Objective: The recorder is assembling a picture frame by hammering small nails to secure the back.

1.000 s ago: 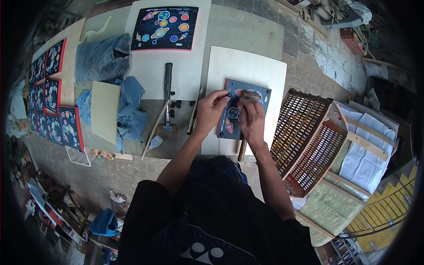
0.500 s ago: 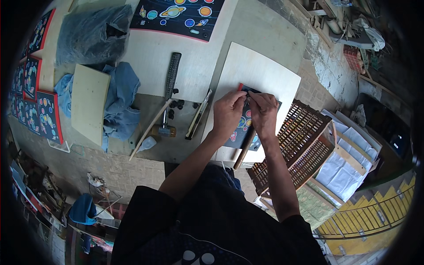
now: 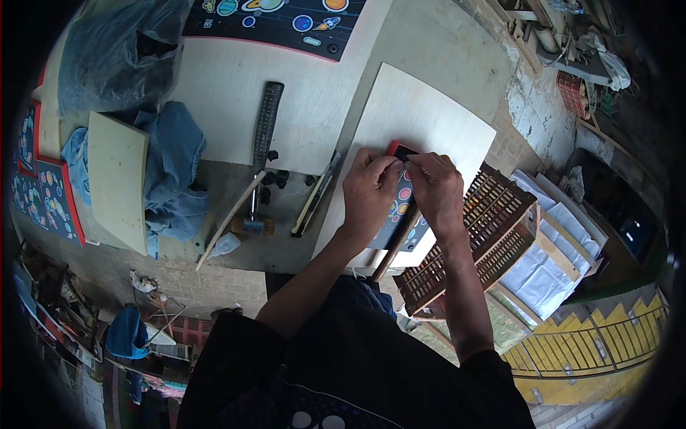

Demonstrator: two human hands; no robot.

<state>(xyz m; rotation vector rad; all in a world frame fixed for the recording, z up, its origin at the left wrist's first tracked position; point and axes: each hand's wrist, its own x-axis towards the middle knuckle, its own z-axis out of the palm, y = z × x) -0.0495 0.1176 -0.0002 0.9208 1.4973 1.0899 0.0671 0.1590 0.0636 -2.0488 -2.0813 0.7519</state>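
Note:
My left hand (image 3: 370, 193) and my right hand (image 3: 439, 191) meet with pinched fingertips over a small dark panel (image 3: 384, 232) with planet pictures and a red edge. Whatever they pinch is too small to make out. The panel lies on a white board (image 3: 429, 107). A brown wooden stick (image 3: 394, 247) slants out from under my right hand; whether the palm holds it or it rests on the panel, I cannot tell. Left of the board lie a yellowish cutter knife (image 3: 313, 204), several small black caps (image 3: 280, 179) and a mallet (image 3: 266, 136) with a black grip and amber head.
A thin pale stick (image 3: 230, 222) and blue cloth (image 3: 175, 171) under a cream board (image 3: 114, 186) lie further left. Behind them sits a dark plastic bag (image 3: 118, 53). A large planet panel (image 3: 286, 32) is at the back. A brown slatted crate (image 3: 457, 250) stands close on the right.
The view has shifted slightly, so the tabletop things sit further left. My right hand has turned a little, and both hands stay pinched together at the panel's far end.

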